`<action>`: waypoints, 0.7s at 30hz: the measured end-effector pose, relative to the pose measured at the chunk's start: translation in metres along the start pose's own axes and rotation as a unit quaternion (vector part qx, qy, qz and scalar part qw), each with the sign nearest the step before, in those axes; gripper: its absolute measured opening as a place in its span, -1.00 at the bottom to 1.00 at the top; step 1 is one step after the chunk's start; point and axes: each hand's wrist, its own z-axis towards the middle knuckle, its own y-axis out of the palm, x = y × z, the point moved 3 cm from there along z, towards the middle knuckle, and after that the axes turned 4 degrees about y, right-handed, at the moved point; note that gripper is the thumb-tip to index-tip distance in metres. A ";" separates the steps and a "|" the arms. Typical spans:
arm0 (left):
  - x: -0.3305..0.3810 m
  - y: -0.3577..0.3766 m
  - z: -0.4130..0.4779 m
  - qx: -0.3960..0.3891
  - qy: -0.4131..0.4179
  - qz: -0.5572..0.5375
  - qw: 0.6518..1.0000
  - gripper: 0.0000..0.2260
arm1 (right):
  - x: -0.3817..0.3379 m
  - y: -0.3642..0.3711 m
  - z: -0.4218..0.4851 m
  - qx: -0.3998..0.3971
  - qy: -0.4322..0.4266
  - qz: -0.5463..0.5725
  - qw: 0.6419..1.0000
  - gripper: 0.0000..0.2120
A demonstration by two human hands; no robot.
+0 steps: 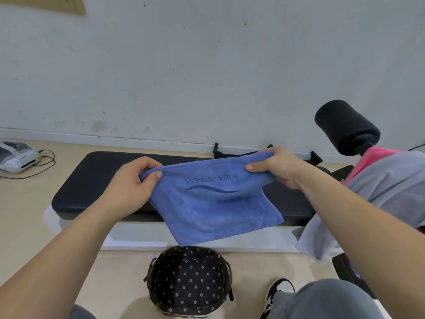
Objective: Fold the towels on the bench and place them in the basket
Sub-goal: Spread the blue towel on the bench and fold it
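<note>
A blue towel (213,203) printed with "YOGA FITNESS" hangs folded over in front of the black padded bench (92,180). My left hand (138,180) pinches its top left corner and my right hand (273,166) pinches its top right corner, holding the folded edge taut above the bench. The towel's lower edge hangs just above the basket (188,279), which is lined with dark floral cloth and stands on the floor between my knees. A grey towel (386,180) and a pink towel (372,160) lie heaped on the bench's right end.
A black foam roller pad (345,125) sticks up at the bench's right end. A white wall stands behind the bench. A white shoe (16,157) and a cable lie on the floor at far left. My black shoe (276,293) is right of the basket.
</note>
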 end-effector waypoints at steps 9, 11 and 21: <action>0.022 -0.012 -0.020 0.111 -0.034 -0.210 0.971 -0.93 | -0.001 -0.015 -0.063 -0.048 -0.014 0.063 0.997 -0.61; 0.012 -0.005 -0.021 0.105 -0.052 -0.191 0.975 -0.89 | 0.019 -0.009 -0.058 -0.037 0.006 0.051 0.998 -0.62; -0.009 0.015 0.005 -0.026 -0.020 0.060 0.998 -0.69 | 0.049 -0.004 -0.024 0.065 0.048 -0.334 0.939 -0.96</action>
